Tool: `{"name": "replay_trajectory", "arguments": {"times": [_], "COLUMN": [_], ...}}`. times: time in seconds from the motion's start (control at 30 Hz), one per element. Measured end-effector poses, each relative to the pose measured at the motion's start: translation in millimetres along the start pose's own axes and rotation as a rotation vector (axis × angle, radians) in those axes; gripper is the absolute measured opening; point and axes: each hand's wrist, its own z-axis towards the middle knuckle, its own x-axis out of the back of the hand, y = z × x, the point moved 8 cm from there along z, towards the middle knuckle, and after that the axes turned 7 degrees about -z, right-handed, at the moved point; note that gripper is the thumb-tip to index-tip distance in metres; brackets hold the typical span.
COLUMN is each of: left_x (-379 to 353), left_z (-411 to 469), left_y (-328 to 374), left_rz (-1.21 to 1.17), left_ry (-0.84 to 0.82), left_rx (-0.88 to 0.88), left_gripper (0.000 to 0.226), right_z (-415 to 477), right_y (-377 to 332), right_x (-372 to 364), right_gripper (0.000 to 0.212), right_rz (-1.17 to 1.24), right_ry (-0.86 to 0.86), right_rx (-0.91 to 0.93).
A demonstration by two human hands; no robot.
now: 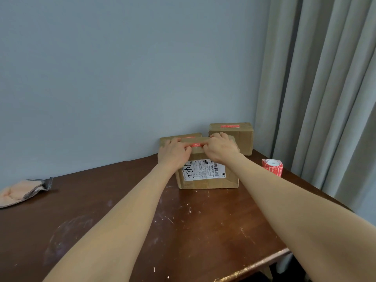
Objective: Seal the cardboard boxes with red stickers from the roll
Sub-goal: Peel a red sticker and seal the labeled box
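Observation:
A front cardboard box [207,176] with a white shipping label stands on the brown table [142,220]. A red sticker [197,145] lies across its top seam. My left hand [174,150] and right hand [220,147] both sit on the box top, fingers curled over its far edge, thumbs pressing the sticker from either end. Two more cardboard boxes stand behind: a low one [181,137] at the left and a taller one [232,137] at the right, each with a red sticker on top. The red sticker roll [272,166] stands to the right of the front box.
A folded peach cloth with a grey edge [22,192] lies at the table's left. The blue wall is close behind the boxes. Grey curtains [325,98] hang at the right. The table's front right edge [254,263] is near.

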Motion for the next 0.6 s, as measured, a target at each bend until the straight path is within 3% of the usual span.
{"name": "replay_trajectory", "arguments": {"times": [0.1, 0.6], "left_x": [6, 1], "left_z": [0, -1], "left_y": [-12, -12], "left_rz": [-0.026, -0.075], "left_ry": [0.021, 0.023], "left_rx": [0.049, 0.074], "left_gripper": [0.042, 0.044], "right_z": [-1, -2], "right_y": [15, 20], "right_x": [5, 1], "right_gripper": [0.044, 0.046], "right_rz": [0.037, 0.029], "right_ry": [0.027, 0.002], "right_rx": [-0.073, -0.065]}}
